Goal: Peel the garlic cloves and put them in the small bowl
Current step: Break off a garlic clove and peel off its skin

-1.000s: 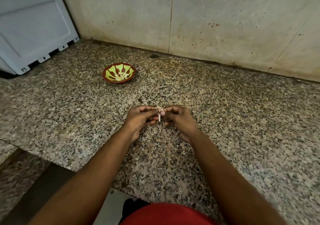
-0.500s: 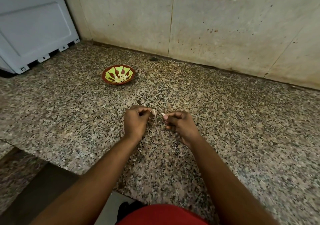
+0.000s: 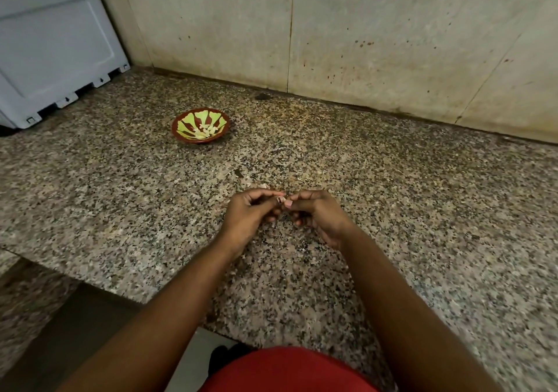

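Granite counter (image 3: 422, 210), hands (image 3: 283, 210) pinching garlic clove (image 3: 281, 199)

I can't read any text, label, brand or no. anywhere in my view. The grey appliance (image 3: 54, 44) at far left has small marks along its bottom edge, too tiny to make out.

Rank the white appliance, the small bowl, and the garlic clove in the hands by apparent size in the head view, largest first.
1. white appliance, though cut off by the frame edge
2. small bowl, with peeled cloves inside
3. garlic clove, pinched between left hand and right hand, mostly hidden by fingers
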